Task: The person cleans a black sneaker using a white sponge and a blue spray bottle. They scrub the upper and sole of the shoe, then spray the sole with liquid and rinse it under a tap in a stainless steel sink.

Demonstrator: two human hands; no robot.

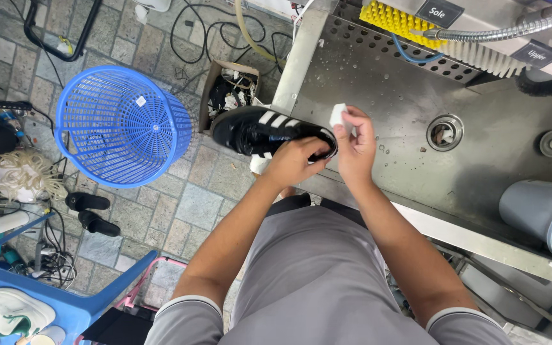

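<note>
Two bare hands meet over a steel sink [416,166]. Left hand [294,161] clasps a black striped sneaker [257,131], hiding its heel. Right hand [356,145] pinches a small white block [337,115], partly hidden.

Bare sink floor [378,96] beyond the hands; brushes [416,32] behind, canister [538,211] rightward.

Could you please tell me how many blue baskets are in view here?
1. The blue basket lies tipped on the stone floor, left of the black shoe held by the left hand. Others may be hidden.
</note>
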